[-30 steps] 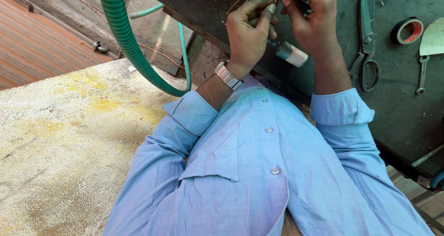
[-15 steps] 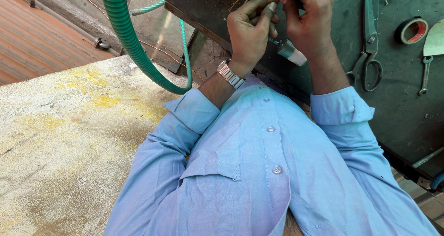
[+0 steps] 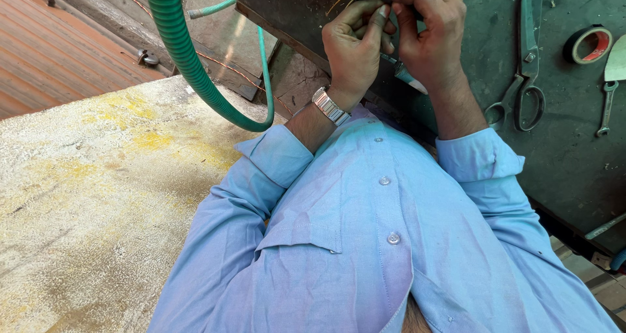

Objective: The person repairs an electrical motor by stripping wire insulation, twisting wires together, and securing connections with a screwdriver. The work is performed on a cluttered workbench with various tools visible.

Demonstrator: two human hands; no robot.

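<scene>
Both hands are raised together at the top of the view, over a dark green metal bench (image 3: 561, 157). My left hand (image 3: 352, 49), with a metal watch on its wrist, has its fingers curled around thin yellowish wires (image 3: 340, 0), thumb pressed up against the right hand. My right hand (image 3: 432, 39) pinches the same spot and grips a small tool with a pale handle (image 3: 411, 78) that sticks out below the palm. What sits between the fingertips is hidden. My light blue shirt fills the lower middle.
A green ribbed hose (image 3: 189, 65) curves down at the left of my arms. Green-handled scissors (image 3: 525, 59), a roll of tape (image 3: 587, 44) and a spanner (image 3: 606, 105) lie on the bench at the right. A rough concrete slab (image 3: 85, 196) and rusty corrugated sheet (image 3: 52, 52) are at the left.
Both hands have stayed together on the wires and shifted slightly upward in view; the fingers have moved a little. Nothing was let go.
</scene>
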